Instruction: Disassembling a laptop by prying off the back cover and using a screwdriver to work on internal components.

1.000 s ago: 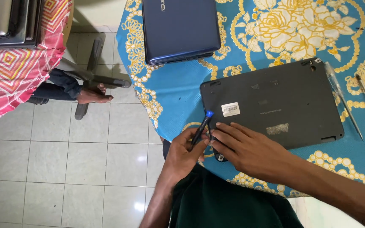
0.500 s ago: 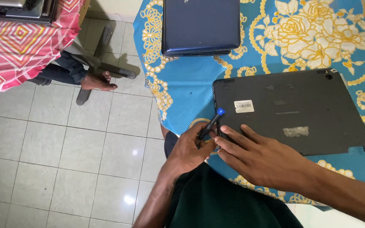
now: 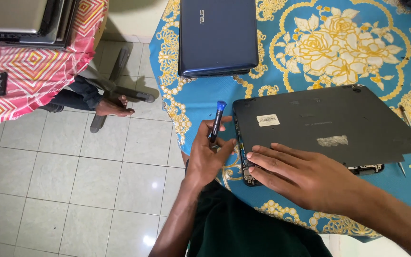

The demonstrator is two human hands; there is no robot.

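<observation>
Compared with half a second earlier, the slim black screwdriver with the blue cap [image 3: 216, 122] has been raised from a slant towards the laptop's edge to nearly upright, and the dark cover now appears lifted off the chassis. The tool is gripped in the closed left hand [image 3: 207, 159], just left of centre frame, close beside the matt dark-grey plastic laptop bottom cover [image 3: 329, 124]. The right hand [image 3: 305, 176] is laid open and flat, fingers spread, on the cover's lower left corner, where a strip of exposed chassis edge [image 3: 245, 164] can be seen. A white label and a patch of worn tape are carried on the smooth cover. The glossy blue floral tablecloth [image 3: 357, 47] lies beneath; a closed glossy navy laptop [image 3: 217, 38] rests at the upper centre.
</observation>
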